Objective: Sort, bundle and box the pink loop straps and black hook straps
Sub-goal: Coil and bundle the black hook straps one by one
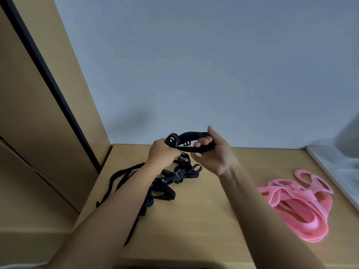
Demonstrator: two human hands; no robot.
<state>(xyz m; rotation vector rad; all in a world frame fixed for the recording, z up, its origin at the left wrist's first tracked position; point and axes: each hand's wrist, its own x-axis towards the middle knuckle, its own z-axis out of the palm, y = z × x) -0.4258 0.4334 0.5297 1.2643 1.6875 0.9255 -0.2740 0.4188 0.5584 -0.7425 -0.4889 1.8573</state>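
While pink loop straps (297, 204) lie sorted aside, left hand (162, 152) and right hand (211, 152), fingers clamped, stretch one black hook strap (191, 141) above its tangled pile (161, 183), probably for bundling.

Table (204, 220) fills lower half of frame; wall (194, 65) behind it across the top. Tall panel (38, 113) stands at frame left, beside the table's left edge. Loose hook straps (165, 183) lie heaped on the table, left of centre, one tail trailing toward the lower edge. Above that heap, mid-frame: left hand (162, 152) and right hand (213, 154), side by side, one looped strap (191, 141) between them. Loop straps (299, 206) piled on the table at right. Tray (330, 166) at far right edge, behind that pile.
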